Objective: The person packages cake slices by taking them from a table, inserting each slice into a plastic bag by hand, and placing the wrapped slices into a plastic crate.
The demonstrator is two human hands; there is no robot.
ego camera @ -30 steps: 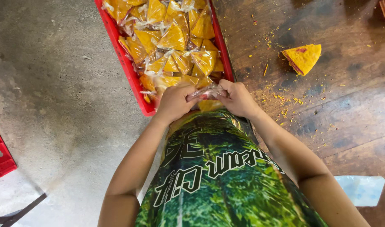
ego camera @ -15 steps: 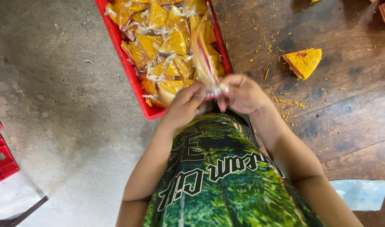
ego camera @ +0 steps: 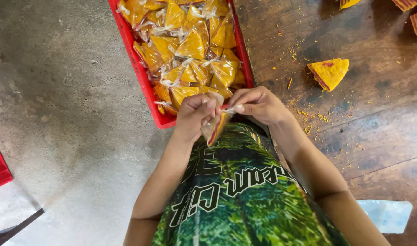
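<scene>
Bagged wedge (ego camera: 214,129) now swung down, neck pinched between both hands' fingers (ego camera: 211,104)

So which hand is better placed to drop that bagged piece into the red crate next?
Probably the left hand: it grips the body of the small bagged piece and sits right at the red crate rim. The right hand only pinches the bag's twisted top, over the wooden table side.
</scene>
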